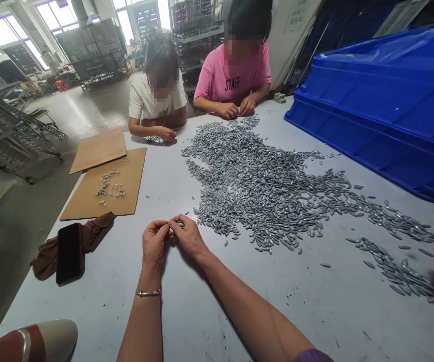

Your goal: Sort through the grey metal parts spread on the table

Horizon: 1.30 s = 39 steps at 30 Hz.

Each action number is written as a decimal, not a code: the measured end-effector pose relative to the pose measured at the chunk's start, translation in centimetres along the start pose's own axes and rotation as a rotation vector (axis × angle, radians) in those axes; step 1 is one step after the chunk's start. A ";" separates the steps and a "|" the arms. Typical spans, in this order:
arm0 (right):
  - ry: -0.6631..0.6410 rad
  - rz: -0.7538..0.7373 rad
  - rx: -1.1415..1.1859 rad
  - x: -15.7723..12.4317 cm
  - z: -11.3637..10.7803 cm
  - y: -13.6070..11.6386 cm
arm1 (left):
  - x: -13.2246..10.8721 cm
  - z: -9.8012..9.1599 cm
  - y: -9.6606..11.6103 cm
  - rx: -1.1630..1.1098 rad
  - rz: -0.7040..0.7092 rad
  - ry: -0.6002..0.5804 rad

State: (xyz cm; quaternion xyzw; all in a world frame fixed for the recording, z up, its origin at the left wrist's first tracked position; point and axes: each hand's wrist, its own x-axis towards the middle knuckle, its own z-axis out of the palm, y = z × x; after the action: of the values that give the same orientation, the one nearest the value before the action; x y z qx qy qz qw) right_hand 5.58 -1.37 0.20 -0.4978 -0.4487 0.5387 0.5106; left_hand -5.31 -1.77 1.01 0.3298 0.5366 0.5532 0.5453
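My left hand (154,240) and my right hand (188,234) meet fingertip to fingertip on the white table (187,311), near the left edge of a big heap of small grey metal pieces (262,186). Both hands have their fingers curled in a pinch. A few of the grey pieces (180,224) show between the fingertips of my right hand. What my left fingers pinch is too small to make out. A thin bracelet (148,292) sits on my left wrist.
Two cardboard sheets (104,186) lie at the left, one with several grey pieces on it. A dark phone (69,253) rests on a brown cloth (96,231). Large blue bins (386,105) stand at the right. Two people sit at the far side, handling pieces.
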 end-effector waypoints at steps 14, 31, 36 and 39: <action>-0.005 -0.018 -0.010 -0.2 0.1 -0.2 | 0.1 -0.1 0.2 -0.045 -0.056 0.029; 0.017 0.125 0.233 0.6 -0.3 0.4 | 0.0 -0.1 0.2 -0.003 0.062 0.058; 0.042 0.168 0.305 0.7 -0.2 0.6 | -0.1 -0.2 0.0 0.164 0.106 0.051; 0.045 0.157 0.298 0.6 -0.2 0.5 | -0.3 -0.1 -0.2 0.247 0.144 0.028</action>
State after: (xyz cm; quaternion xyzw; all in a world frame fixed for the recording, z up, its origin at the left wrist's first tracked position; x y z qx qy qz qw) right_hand 5.78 -0.79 -0.32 -0.4619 -0.3121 0.6263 0.5450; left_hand -5.29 -2.09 0.85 0.4243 0.5832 0.5250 0.4519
